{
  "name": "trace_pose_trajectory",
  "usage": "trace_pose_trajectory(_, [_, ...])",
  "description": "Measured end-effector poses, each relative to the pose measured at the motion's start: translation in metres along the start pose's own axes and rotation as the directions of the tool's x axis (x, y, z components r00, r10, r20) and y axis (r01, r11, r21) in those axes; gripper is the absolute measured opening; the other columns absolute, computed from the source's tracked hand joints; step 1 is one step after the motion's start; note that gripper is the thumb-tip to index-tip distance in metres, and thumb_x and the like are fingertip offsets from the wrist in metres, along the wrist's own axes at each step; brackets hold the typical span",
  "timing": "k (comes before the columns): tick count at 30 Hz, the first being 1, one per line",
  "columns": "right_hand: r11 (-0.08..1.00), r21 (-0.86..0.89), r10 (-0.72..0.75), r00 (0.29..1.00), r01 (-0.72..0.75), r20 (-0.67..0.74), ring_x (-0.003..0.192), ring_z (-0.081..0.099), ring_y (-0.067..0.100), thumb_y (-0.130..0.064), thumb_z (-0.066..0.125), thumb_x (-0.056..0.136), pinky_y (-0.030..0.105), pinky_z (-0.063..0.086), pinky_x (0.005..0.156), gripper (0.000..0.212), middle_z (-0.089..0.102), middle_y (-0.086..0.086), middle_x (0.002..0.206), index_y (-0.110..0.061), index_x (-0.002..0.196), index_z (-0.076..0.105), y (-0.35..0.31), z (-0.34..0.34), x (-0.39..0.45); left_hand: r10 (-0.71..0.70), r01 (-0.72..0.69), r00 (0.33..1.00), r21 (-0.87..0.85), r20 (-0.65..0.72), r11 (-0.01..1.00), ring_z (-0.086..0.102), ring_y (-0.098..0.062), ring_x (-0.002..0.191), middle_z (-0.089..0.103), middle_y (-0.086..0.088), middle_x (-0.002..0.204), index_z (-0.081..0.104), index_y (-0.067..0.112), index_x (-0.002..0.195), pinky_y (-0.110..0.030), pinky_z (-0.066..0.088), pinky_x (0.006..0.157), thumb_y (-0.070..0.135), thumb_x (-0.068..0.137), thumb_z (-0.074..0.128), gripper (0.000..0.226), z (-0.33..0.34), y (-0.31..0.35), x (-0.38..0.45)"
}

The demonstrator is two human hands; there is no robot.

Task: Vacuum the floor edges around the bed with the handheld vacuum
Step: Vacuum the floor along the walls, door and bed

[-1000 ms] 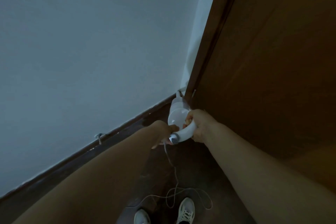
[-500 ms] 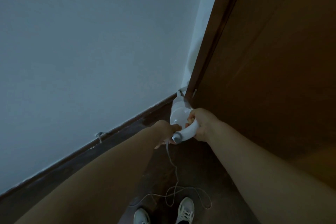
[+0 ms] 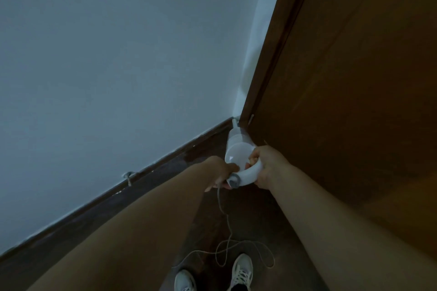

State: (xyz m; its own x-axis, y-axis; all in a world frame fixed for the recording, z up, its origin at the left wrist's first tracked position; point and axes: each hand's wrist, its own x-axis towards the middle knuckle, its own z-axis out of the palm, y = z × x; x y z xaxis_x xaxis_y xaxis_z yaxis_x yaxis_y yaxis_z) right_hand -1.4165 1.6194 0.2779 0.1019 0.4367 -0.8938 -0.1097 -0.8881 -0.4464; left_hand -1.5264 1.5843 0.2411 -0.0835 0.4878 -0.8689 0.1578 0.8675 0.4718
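Note:
A white handheld vacuum [image 3: 236, 149] points away from me into the floor corner where the pale wall meets a tall brown wooden panel. Its nozzle tip [image 3: 234, 122] sits right at that corner by the dark skirting. My right hand [image 3: 267, 165] grips the curved white handle. My left hand [image 3: 220, 172] holds the grey rear end of the handle, where the thin cord [image 3: 223, 215] comes out. The bed itself is not recognisable in this view.
A brown wooden panel [image 3: 354, 101] fills the right side. The pale wall [image 3: 118, 66] and dark skirting [image 3: 151, 170] run along the left. The cord loops on the dark floor [image 3: 250, 250] just ahead of my white shoes [image 3: 241, 271]. A small clip [image 3: 128, 176] sticks out at the skirting.
The vacuum and both hands have edged slightly forward toward the corner. Grips are unchanged.

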Motion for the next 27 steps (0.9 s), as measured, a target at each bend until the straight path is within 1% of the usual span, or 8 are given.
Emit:
trace_pose_trajectory(4, [1.0, 0.008, 0.0, 1.0, 0.0, 0.005, 0.064, 0.045, 0.016, 0.0, 0.049, 0.09, 0.028, 0.039, 0.05, 0.037, 0.043, 0.008, 0.08, -0.002, 0.127, 0.051, -0.001, -0.005, -0.004, 0.006, -0.006, 1.0, 0.018, 0.001, 1.0, 0.061, -0.011, 0.064, 0.059, -0.003, 0.079, 0.052, 0.0, 0.124, -0.022, 0.052, 0.067, 0.033, 0.095, 0.056, 0.044, 0.005, -0.001, -0.005])
trace_pose_trajectory(5, [1.0, -0.001, -0.005, 1.0, 0.005, 0.01, 0.064, 0.046, 0.016, 0.001, 0.049, 0.089, 0.028, 0.04, 0.051, 0.037, 0.045, 0.008, 0.081, -0.002, 0.126, 0.052, -0.001, -0.004, -0.005, 0.002, -0.002, 1.0, 0.004, 0.001, 1.0, 0.061, -0.011, 0.064, 0.06, -0.004, 0.079, 0.052, 0.0, 0.124, -0.023, 0.053, 0.068, 0.032, 0.095, 0.056, 0.044, 0.003, -0.001, -0.005])
trace_pose_trajectory(9, [1.0, 0.002, -0.001, 1.0, 0.001, 0.027, 0.067, 0.049, 0.019, 0.003, 0.048, 0.087, 0.029, 0.044, 0.056, 0.044, 0.048, 0.012, 0.088, -0.009, 0.129, 0.051, -0.003, 0.005, -0.013, -0.016, 0.016, 1.0, -0.019, -0.014, 1.0, 0.065, -0.017, 0.074, 0.064, -0.008, 0.085, 0.056, 0.0, 0.12, -0.036, 0.053, 0.095, 0.031, 0.093, 0.06, 0.041, -0.006, -0.002, 0.0])
trace_pose_trajectory(13, [1.0, -0.008, -0.021, 0.998, 0.021, 0.064, 0.066, 0.047, 0.019, 0.004, 0.043, 0.09, 0.028, 0.042, 0.053, 0.047, 0.044, 0.011, 0.084, -0.012, 0.134, 0.048, -0.005, 0.022, -0.016, -0.011, 0.007, 0.998, -0.072, -0.063, 0.997, 0.066, -0.028, 0.095, 0.067, -0.017, 0.108, 0.059, -0.005, 0.118, -0.042, 0.051, 0.097, 0.033, 0.09, 0.063, 0.047, -0.019, -0.006, 0.008])
trace_pose_trajectory(18, [0.999, -0.031, -0.018, 0.993, 0.022, 0.112, 0.065, 0.046, 0.018, 0.002, 0.04, 0.093, 0.031, 0.046, 0.075, 0.039, 0.043, 0.01, 0.077, -0.003, 0.131, 0.048, -0.003, 0.035, -0.021, -0.008, 0.0, 0.998, -0.105, -0.069, 0.994, 0.062, -0.024, 0.071, 0.061, -0.012, 0.081, 0.057, -0.008, 0.114, -0.037, 0.051, 0.091, 0.029, 0.092, 0.061, 0.043, -0.032, -0.01, 0.017])
trace_pose_trajectory(21, [0.999, -0.028, 0.021, 0.99, -0.017, 0.137, 0.067, 0.048, 0.019, -0.001, 0.043, 0.093, 0.032, 0.044, 0.084, 0.031, 0.046, 0.011, 0.08, -0.003, 0.122, 0.053, 0.003, 0.039, -0.021, -0.015, 0.009, 0.998, -0.076, -0.068, 0.997, 0.06, -0.019, 0.062, 0.06, -0.01, 0.079, 0.057, -0.006, 0.115, -0.034, 0.053, 0.083, 0.027, 0.093, 0.06, 0.04, -0.038, -0.016, 0.014])
trace_pose_trajectory(25, [0.997, -0.061, 0.046, 0.99, -0.038, 0.132, 0.071, 0.05, 0.02, 0.0, 0.047, 0.09, 0.034, 0.046, 0.087, 0.006, 0.047, 0.013, 0.082, -0.006, 0.091, 0.049, 0.01, 0.042, -0.023, -0.002, 0.001, 0.997, -0.017, -0.072, 1.0, 0.058, -0.017, 0.065, 0.06, -0.009, 0.082, 0.058, -0.004, 0.112, -0.031, 0.05, 0.076, 0.029, 0.094, 0.057, 0.038, -0.044, -0.025, 0.007])
trace_pose_trajectory(27, [0.995, -0.093, 0.037, 0.988, -0.024, 0.148, 0.07, 0.05, 0.02, 0.0, 0.046, 0.09, 0.033, 0.047, 0.081, 0.011, 0.047, 0.012, 0.081, -0.007, 0.096, 0.052, 0.014, 0.042, -0.026, 0.001, -0.002, 0.998, -0.024, -0.062, 1.0, 0.058, -0.017, 0.064, 0.061, -0.009, 0.082, 0.058, -0.003, 0.108, -0.03, 0.05, 0.074, 0.029, 0.095, 0.056, 0.034, -0.046, -0.03, 0.0])
